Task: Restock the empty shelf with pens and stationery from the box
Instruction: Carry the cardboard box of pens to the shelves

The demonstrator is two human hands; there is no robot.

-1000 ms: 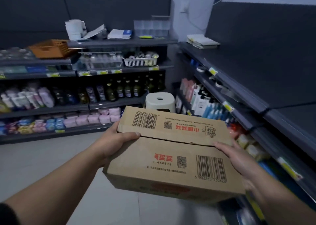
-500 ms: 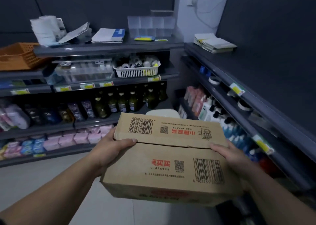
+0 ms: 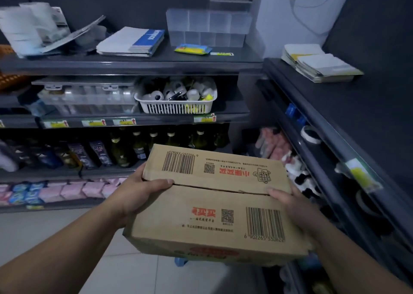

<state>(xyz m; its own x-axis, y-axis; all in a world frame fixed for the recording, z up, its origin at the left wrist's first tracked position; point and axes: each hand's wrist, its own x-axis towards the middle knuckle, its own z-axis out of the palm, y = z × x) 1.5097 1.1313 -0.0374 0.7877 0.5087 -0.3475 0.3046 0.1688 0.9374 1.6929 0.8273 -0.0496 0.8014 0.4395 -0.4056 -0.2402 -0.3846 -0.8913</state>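
Matt cardboard box (image 3: 214,206); slotted plastic basket (image 3: 178,108).

2 bare forearms reach forward. Left hand (image 3: 138,195) grips the left side of the brown cardboard box (image 3: 207,235), thumb on top; right hand (image 3: 292,208) grips the right side.

Closed box (image 3: 214,204) between both hands

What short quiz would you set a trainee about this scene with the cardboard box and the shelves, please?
1. True or false: the top flaps of the brown cardboard box are closed.
2. The white slotted plastic basket sits on: A the top shelf; B the second grey shelf down; C the floor.
3. Fill in: the left hand and the right hand both ___ the box.
Key: 1 true; 2 B; 3 hold.
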